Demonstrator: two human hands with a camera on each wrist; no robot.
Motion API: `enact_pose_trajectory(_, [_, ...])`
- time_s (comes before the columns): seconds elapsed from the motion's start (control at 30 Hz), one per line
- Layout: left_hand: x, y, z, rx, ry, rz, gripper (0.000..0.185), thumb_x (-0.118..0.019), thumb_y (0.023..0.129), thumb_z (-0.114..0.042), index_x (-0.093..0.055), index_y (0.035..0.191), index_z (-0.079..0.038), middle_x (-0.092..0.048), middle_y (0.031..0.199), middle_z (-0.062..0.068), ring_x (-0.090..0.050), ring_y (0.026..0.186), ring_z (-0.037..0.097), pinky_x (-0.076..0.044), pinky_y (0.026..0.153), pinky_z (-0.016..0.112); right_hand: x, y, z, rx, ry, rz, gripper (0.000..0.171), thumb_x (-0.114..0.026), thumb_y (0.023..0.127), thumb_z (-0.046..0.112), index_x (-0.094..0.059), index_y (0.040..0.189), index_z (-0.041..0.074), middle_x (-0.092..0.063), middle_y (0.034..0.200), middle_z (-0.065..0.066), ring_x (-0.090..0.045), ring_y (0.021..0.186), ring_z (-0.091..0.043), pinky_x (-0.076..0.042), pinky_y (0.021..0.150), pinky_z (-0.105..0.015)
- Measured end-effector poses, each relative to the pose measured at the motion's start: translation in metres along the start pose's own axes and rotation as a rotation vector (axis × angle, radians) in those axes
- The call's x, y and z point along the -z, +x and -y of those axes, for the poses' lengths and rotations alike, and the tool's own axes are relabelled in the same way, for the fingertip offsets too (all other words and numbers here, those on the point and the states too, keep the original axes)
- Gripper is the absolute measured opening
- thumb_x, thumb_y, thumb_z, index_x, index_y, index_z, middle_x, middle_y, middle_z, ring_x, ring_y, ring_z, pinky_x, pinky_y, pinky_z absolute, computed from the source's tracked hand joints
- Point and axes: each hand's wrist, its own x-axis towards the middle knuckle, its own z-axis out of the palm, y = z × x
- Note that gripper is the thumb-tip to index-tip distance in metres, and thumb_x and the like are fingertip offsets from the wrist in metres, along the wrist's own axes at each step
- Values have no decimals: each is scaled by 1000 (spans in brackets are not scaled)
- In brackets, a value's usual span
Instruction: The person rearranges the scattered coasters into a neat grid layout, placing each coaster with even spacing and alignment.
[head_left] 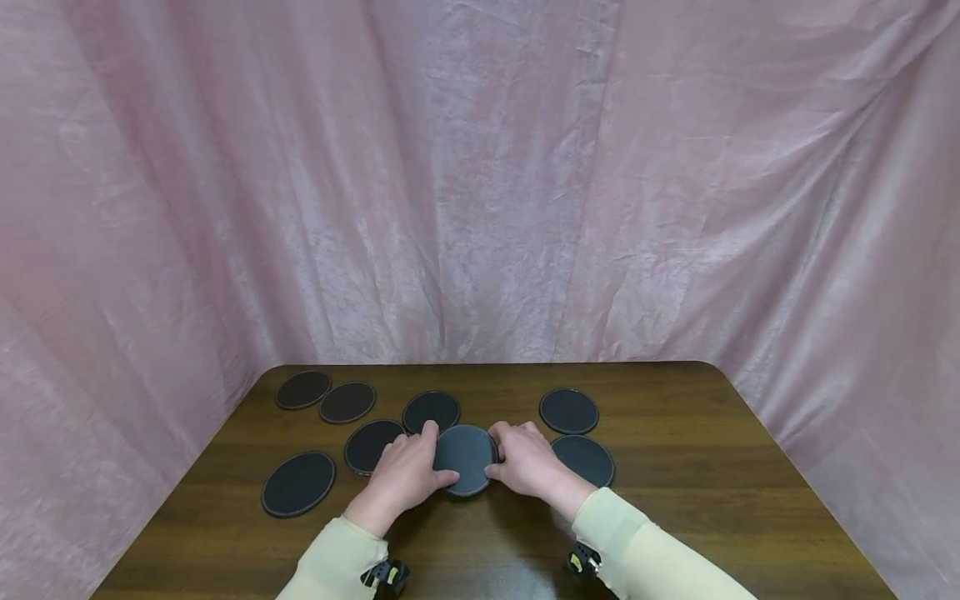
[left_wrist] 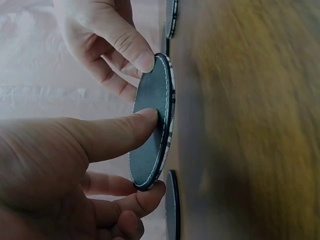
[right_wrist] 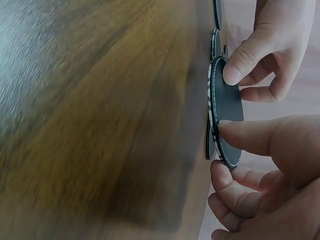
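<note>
Both hands (head_left: 408, 475) (head_left: 528, 462) pinch 1 dark coaster (head_left: 465, 458) between thumbs and fingers.

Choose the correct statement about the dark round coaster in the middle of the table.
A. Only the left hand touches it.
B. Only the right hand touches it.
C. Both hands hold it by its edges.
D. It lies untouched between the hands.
C: the left hand and the right hand each grip an edge of the coaster, and both wrist views show thumbs and fingers of both hands on it.
</note>
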Motion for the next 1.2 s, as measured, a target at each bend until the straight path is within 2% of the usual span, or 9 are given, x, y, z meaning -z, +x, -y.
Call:
enact_pose_trajectory(0.3, [-7, 11, -14, -11, -1, 23, 74, -97, 87, -39, -59, 134, 2, -76, 105, 16, -67, 98, 40, -54, 93, 59, 12, -5, -11, -31, 20, -6, 46, -93, 90, 14, -70, 128, 2, -73, 92, -4, -58, 108, -32, -52, 92, -48])
enact_pose_trajectory(0.6, [-13, 22, -29, -47, 6, 18, 78, -97, 88, -40, -59, 139, 5, -76, 108, 18, -68, 98, 41, -56, 89, 58, 21, -7, -25, -94, -1, -24, 43, -92, 92, 18, -72, 127, 6, -69, 89, -1, -58, 107, -29, -51, 88, -47])
enact_pose_trajectory(0.7, [-16, 24, -33, -60, 4, 14, 77, -97, 87, -39, -60, 137, 5, -76, 106, 19, -67, 94, 40, -55, 88, 57, 23, -9, -29, -105, 2, -35, 41, -92, 92, 17, -72, 126, 6, -68, 88, -1, -58, 108, -31, -51, 88, -46])
enact_pose_trajectory(0.93, [-23, 30, -37, -61, -2, 9, 72, -97, 87, -40, -61, 132, 3, -74, 102, 15, -64, 90, 35, -55, 84, 53, 26, -8, -38, -110, -15, -47, 41, -92, 91, 16, -72, 124, 6, -67, 85, 2, -60, 111, -33, -52, 91, -48])
enact_pose_trajectory(1.2, [-29, 31, -40, -60, -5, 23, 71, -97, 87, -39, -61, 132, 3, -75, 102, 14, -66, 91, 37, -56, 87, 56, 29, -10, -45, -146, -23, 0, 46, -91, 93, 17, -70, 132, 5, -65, 88, 0, -57, 108, -31, -52, 89, -48])
